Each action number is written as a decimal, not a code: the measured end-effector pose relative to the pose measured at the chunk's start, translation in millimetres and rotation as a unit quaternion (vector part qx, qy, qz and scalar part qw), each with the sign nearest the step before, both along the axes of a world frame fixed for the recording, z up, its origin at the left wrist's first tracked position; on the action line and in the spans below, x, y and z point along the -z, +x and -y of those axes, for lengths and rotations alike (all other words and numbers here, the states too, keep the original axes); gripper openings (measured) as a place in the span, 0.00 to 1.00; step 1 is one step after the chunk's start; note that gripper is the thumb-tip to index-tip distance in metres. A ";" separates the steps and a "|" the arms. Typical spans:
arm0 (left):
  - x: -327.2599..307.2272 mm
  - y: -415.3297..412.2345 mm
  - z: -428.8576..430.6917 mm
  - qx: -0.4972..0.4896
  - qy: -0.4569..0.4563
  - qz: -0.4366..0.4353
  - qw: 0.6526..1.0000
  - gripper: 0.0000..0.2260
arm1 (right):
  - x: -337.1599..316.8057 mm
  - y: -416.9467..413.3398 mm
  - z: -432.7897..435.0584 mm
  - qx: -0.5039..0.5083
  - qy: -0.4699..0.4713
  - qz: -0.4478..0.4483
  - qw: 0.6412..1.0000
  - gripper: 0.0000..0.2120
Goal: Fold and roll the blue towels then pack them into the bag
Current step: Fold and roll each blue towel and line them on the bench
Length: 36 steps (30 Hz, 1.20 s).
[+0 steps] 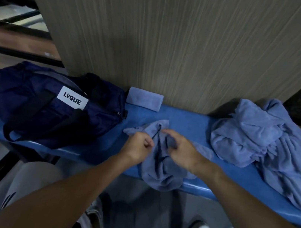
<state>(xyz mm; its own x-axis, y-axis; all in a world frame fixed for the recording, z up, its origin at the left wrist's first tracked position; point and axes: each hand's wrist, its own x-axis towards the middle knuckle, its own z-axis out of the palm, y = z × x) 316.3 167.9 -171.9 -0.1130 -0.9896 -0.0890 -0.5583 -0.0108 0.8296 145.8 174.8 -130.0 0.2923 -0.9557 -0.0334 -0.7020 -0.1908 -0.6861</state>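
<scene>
The left hand [138, 145] and right hand [178, 147] each pinch the crumpled towel [160, 172] on the bench [189, 121]. The bag [49, 106] lies left, 1 rolled towel [145, 99] far, a pile [259, 138] right.

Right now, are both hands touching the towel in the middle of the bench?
Touching. The head view shows the left hand pinching a fold of the towel and the right hand with its fingers curled into the cloth.
</scene>
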 end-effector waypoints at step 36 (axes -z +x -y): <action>-135.2 -36.7 3.4 0.055 -0.217 -0.148 0.963 0.07 | -98.2 -29.3 -25.1 0.130 -0.066 0.271 0.951 0.03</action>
